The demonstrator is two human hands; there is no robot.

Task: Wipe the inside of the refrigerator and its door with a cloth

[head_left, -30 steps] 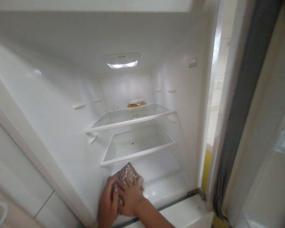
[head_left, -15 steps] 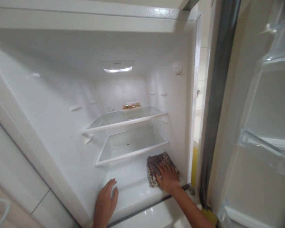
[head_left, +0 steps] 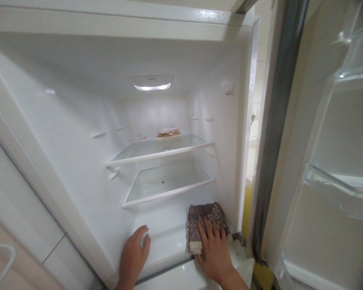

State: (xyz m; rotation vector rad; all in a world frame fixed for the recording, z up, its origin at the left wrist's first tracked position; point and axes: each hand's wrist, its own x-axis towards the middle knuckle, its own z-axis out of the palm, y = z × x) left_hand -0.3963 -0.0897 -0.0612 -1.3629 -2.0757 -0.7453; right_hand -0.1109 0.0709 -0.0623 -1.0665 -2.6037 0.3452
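My right hand (head_left: 214, 253) lies flat with spread fingers on a folded brown and cream patterned cloth (head_left: 196, 219). The cloth rests on the white bottom (head_left: 163, 237) of the fridge, at its right front by the edge. Over at the left front of the same floor is my left hand (head_left: 135, 251), its fingers loosely curved and the thumb apart, with nothing in it. Whether that hand touches the floor or side wall, I cannot tell.
Two white-rimmed glass shelves, an upper one (head_left: 157, 151) and a lower one (head_left: 169, 181), sit above the hands. A small packet (head_left: 168, 133) lies at the back of the upper shelf. The open door (head_left: 302, 141) with clear racks stands on the right.
My right hand and the cloth have slid toward me, to the front edge of the fridge floor. My left hand has hardly moved.
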